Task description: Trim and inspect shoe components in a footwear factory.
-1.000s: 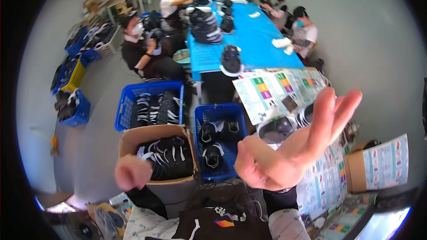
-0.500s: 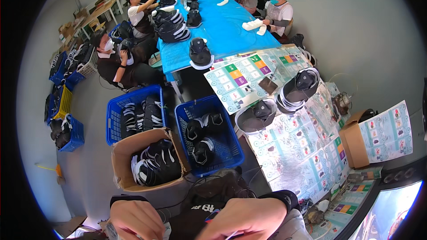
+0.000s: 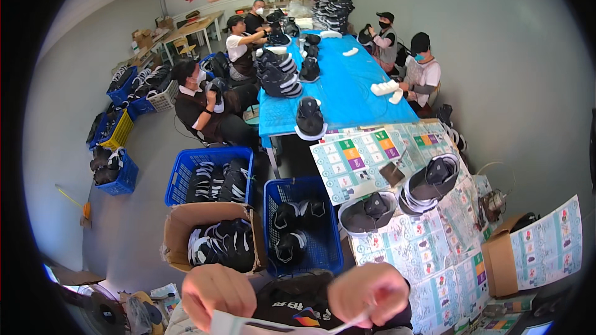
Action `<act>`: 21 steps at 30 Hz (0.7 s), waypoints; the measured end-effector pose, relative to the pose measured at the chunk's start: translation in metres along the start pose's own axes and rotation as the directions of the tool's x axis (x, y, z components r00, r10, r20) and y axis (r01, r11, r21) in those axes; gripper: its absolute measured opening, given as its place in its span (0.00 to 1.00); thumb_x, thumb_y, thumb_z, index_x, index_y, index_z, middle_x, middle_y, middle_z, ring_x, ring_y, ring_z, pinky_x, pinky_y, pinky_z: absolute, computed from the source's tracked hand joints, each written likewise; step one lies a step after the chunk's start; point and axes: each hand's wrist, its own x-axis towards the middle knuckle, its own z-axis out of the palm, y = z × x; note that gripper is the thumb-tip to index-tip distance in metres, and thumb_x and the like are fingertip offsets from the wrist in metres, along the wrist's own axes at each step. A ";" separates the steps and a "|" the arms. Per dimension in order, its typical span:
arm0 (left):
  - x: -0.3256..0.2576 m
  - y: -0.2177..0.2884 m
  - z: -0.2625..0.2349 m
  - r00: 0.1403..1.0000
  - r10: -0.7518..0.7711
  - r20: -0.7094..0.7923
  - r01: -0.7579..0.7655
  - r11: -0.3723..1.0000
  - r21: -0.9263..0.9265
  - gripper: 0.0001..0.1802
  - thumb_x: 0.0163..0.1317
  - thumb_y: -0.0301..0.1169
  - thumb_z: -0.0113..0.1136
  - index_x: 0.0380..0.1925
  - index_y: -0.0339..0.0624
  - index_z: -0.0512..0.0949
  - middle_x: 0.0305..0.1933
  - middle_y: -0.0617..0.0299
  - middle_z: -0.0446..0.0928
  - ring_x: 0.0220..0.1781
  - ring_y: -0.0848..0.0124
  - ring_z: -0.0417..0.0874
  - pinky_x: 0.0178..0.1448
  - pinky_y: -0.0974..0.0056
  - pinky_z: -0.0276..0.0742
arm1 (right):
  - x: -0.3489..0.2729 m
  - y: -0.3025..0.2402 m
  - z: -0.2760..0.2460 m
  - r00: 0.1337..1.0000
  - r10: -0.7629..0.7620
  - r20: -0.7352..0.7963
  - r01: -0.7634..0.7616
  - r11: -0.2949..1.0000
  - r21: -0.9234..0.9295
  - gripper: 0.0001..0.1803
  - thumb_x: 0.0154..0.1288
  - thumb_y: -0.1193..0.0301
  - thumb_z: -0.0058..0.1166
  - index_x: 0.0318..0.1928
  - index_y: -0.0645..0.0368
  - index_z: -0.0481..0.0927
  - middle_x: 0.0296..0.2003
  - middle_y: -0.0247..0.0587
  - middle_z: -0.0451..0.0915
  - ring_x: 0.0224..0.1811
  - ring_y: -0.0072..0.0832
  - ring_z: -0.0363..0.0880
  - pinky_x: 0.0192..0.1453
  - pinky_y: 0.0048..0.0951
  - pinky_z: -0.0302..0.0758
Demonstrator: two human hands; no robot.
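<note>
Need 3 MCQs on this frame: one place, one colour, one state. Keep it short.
1. Where is the cardboard box of dark caps?
A) on the blue table
B) on the floor, left of a blue crate
C) on the printed sheets

2. What colour is the long table the seated people work at?
A) blue
B) white
C) green

3. How are the person's hands?
A) flat, open
B) closed on a pale strip
C) out of view

Key: 1 B, it stands beside the blue crate. 2 A, its top is bright blue. 3 B, left hand and right hand are both fisted on the pale strip.
</note>
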 end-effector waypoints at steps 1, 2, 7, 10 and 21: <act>-0.005 0.010 0.000 1.000 0.013 0.026 -0.013 1.000 0.004 0.15 0.74 0.32 0.64 0.33 0.29 0.78 0.29 0.45 0.79 0.25 0.50 0.80 0.27 0.53 0.77 | 0.013 0.002 -0.009 0.989 0.070 -0.130 -0.090 0.985 -0.149 0.27 0.69 0.78 0.59 0.67 0.72 0.71 0.52 0.56 0.82 0.49 0.41 0.81 0.57 0.36 0.75; -0.015 0.027 0.002 0.999 -0.004 0.036 0.002 0.999 0.045 0.15 0.74 0.32 0.64 0.32 0.30 0.77 0.28 0.44 0.78 0.25 0.49 0.80 0.28 0.51 0.77 | 0.039 0.003 0.005 0.741 0.271 -0.614 -0.355 0.935 -0.015 0.36 0.70 0.78 0.57 0.76 0.67 0.62 0.43 0.50 0.82 0.48 0.34 0.81 0.57 0.31 0.74; -0.030 0.050 0.028 0.989 0.104 -0.107 -0.077 0.969 0.233 0.14 0.66 0.35 0.73 0.29 0.37 0.81 0.28 0.52 0.82 0.23 0.58 0.83 0.25 0.54 0.77 | 0.090 0.021 -0.150 0.949 0.201 -0.244 -0.204 0.979 0.014 0.32 0.68 0.70 0.57 0.72 0.64 0.74 0.25 0.39 0.72 0.24 0.29 0.69 0.28 0.31 0.64; -0.057 0.069 0.008 0.995 0.037 -0.091 -0.002 0.934 0.359 0.14 0.66 0.37 0.72 0.32 0.37 0.83 0.32 0.50 0.84 0.28 0.52 0.86 0.32 0.49 0.81 | 0.133 0.008 -0.077 0.533 0.462 0.708 -0.209 0.883 -0.419 0.13 0.76 0.69 0.56 0.39 0.68 0.84 0.26 0.44 0.77 0.25 0.43 0.75 0.30 0.46 0.69; -0.082 0.108 -0.009 0.986 -0.169 -0.013 0.167 0.952 0.256 0.11 0.67 0.37 0.69 0.33 0.42 0.87 0.36 0.51 0.87 0.35 0.50 0.88 0.41 0.48 0.82 | 0.103 0.066 -0.077 0.974 0.049 -0.219 -0.128 0.922 -0.365 0.28 0.68 0.70 0.56 0.66 0.73 0.74 0.27 0.41 0.71 0.28 0.32 0.68 0.35 0.35 0.62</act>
